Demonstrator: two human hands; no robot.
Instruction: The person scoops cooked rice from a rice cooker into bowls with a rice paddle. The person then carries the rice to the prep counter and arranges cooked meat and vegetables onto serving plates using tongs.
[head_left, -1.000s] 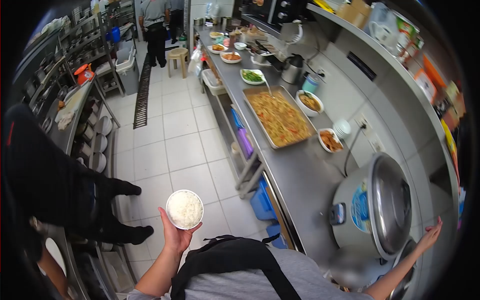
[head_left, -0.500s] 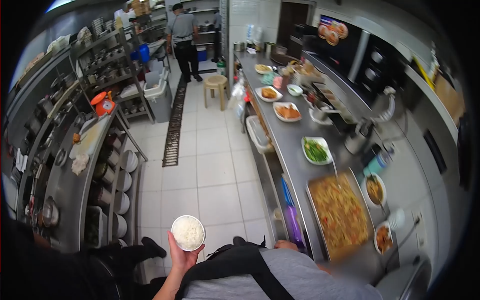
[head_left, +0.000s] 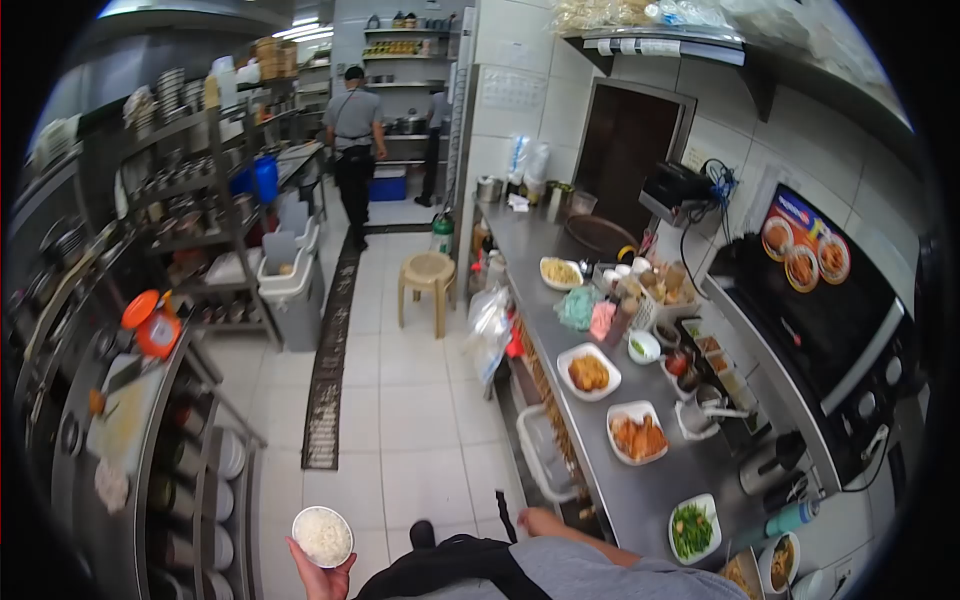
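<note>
My left hand (head_left: 322,580) holds a white bowl (head_left: 297,545) from below, thumb on one side and fingers on the other. White rice (head_left: 324,535) is heaped in the bowl. Low beside my body, my right hand (head_left: 538,522) is near the counter's front edge and a dangling black strap (head_left: 504,517); its fingers are not clear. On the steel counter (head_left: 620,510) to my right are a dish of green vegetables (head_left: 692,530), a dish of orange-brown food (head_left: 638,435) and a dish of golden fried food (head_left: 588,372).
A tiled floor aisle (head_left: 425,430) with a drain grate (head_left: 325,410) runs ahead. A plastic stool (head_left: 427,275) and a grey bin (head_left: 290,300) stand along it. Two people (head_left: 355,140) are at the back. At left is a worktable with an orange scale (head_left: 152,325); a microwave oven (head_left: 810,300) is at right.
My view has moved forward and lifted, showing more of the wall and shelves. The bowl of rice sits lower and further left. The large food tray has mostly left the view.
</note>
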